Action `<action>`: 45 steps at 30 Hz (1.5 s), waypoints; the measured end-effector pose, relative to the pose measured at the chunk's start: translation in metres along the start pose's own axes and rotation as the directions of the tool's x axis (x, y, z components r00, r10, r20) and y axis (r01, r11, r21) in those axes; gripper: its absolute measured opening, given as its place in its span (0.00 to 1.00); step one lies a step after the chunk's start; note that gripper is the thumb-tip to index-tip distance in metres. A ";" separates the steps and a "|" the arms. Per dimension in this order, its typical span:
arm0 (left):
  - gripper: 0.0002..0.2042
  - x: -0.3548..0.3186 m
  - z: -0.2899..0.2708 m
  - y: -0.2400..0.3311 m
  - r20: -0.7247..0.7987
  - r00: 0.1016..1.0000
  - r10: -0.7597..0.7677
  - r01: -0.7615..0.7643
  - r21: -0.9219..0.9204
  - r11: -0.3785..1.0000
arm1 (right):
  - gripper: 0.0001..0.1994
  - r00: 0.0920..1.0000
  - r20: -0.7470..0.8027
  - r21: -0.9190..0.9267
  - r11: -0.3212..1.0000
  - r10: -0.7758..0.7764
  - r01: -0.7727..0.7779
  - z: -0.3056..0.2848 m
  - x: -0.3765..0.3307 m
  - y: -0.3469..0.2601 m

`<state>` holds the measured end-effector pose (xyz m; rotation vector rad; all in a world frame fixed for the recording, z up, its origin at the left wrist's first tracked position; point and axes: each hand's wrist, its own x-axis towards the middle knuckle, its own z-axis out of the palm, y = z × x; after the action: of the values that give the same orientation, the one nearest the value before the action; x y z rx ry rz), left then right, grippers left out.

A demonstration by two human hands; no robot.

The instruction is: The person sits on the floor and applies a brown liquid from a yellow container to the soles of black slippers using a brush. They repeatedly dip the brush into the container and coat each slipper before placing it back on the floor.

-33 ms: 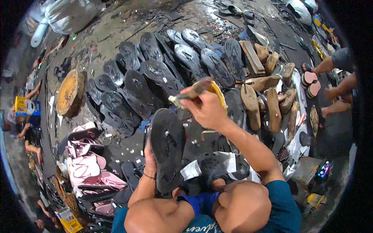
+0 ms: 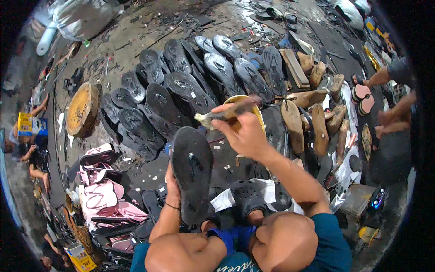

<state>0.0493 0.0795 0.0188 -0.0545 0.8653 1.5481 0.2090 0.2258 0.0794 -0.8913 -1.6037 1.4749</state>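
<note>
My left hand (image 2: 171, 188) is wrapped round the edge of a black sandal sole (image 2: 192, 181), held upright above my lap with its broad face toward me. A small dark slit marks the sole's middle. My right hand (image 2: 247, 136) grips a glue brush (image 2: 206, 119) by its handle. The pale, clotted bristles point left, just above the sole's top end and apart from it. Behind that hand stands a container with a yellow rim (image 2: 262, 119), partly hidden by my fingers.
Rows of black sandal soles (image 2: 158, 104) lie ahead. Wooden shoe lasts (image 2: 320, 131) are piled at the right, pink sandals (image 2: 100, 195) at the left. A round wooden block (image 2: 80, 111) stands far left. Another person's hands (image 2: 396, 115) show at the right edge.
The sole in my left hand has shifted slightly left. My right hand has turned a little, with the brush lying flatter. The other person's hands at the right have moved.
</note>
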 end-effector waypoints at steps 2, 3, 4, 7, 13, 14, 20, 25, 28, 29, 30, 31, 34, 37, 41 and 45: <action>0.35 0.002 -0.001 0.007 -0.050 0.999 -0.015 0.018 0.051 0.999 | 0.10 0.972 0.096 -0.265 0.936 -0.214 0.232 0.003 -0.010 -0.006; 0.36 0.006 0.000 0.010 -0.067 0.998 0.005 0.000 0.086 0.996 | 0.10 0.968 0.165 -0.249 0.942 -0.189 0.226 0.008 -0.015 -0.009; 0.36 0.006 0.000 0.011 -0.054 0.996 0.068 -0.059 0.154 0.986 | 0.09 0.966 0.245 -0.304 0.939 -0.088 0.162 0.011 -0.027 -0.014; 0.33 0.008 0.003 0.006 0.002 1.000 -0.006 0.005 0.134 0.991 | 0.10 0.858 0.413 -0.117 0.916 -0.306 0.383 0.020 -0.037 -0.018; 0.34 -0.004 0.018 -0.005 0.134 0.991 0.026 -0.035 0.065 0.997 | 0.10 0.998 -0.017 -0.118 0.992 -0.053 0.051 -0.007 0.022 0.015; 0.34 -0.004 0.017 -0.002 0.138 0.990 0.020 -0.027 0.044 0.999 | 0.10 0.993 0.035 0.120 0.987 -0.114 0.109 -0.003 0.021 0.021; 0.37 0.005 -0.008 0.010 0.121 0.991 0.054 -0.064 0.084 0.994 | 0.10 0.967 0.158 -0.117 0.968 -0.201 0.221 -0.003 0.005 0.012; 0.33 0.032 -0.044 0.027 0.118 0.974 0.194 -0.185 -0.083 0.979 | 0.12 0.872 0.477 -0.025 0.990 -0.108 0.136 0.024 -0.050 -0.005; 0.32 0.022 -0.068 0.018 -0.023 0.978 0.206 -0.202 0.126 0.971 | 0.11 0.937 0.337 -0.095 0.987 -0.093 0.132 -0.004 -0.047 0.033; 0.32 0.011 -0.077 0.014 -0.076 0.974 0.213 -0.189 0.240 0.952 | 0.13 0.998 -0.020 -0.221 0.974 -0.055 0.049 -0.018 -0.039 0.052; 0.32 -0.001 -0.086 0.009 -0.129 0.967 0.220 -0.166 0.341 0.925 | 0.15 0.969 -0.221 -0.374 0.927 -0.111 0.021 -0.040 -0.027 0.071; 0.31 -0.012 -0.095 0.007 -0.178 0.956 0.233 -0.134 0.443 0.886 | 0.15 0.947 -0.300 -0.390 0.921 -0.115 -0.012 -0.053 -0.020 0.088; 0.31 -0.036 -0.121 0.005 -0.261 0.918 0.298 -0.049 0.672 0.739 | 0.12 0.989 0.013 -0.807 0.582 -0.147 0.097 -0.087 -0.009 0.116; 0.30 -0.039 -0.143 0.008 -0.272 0.892 0.361 0.007 0.807 0.590 | 0.13 0.914 -0.342 -0.559 0.829 -0.217 -0.012 -0.094 -0.007 0.118; 0.29 -0.021 -0.155 0.014 -0.236 0.886 0.398 0.037 0.893 0.448 | 0.13 0.997 -0.046 -0.887 0.456 0.054 -0.066 -0.087 -0.007 0.109; 0.28 -0.009 -0.161 0.018 -0.233 0.880 0.415 0.059 0.918 0.391 | 0.14 0.960 -0.204 -0.671 0.742 -0.194 0.007 -0.092 -0.022 0.111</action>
<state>-0.0368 -0.0134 -0.0828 0.5553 2.0871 1.0406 0.3002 0.2576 -0.0294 -1.3015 -1.9622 0.6350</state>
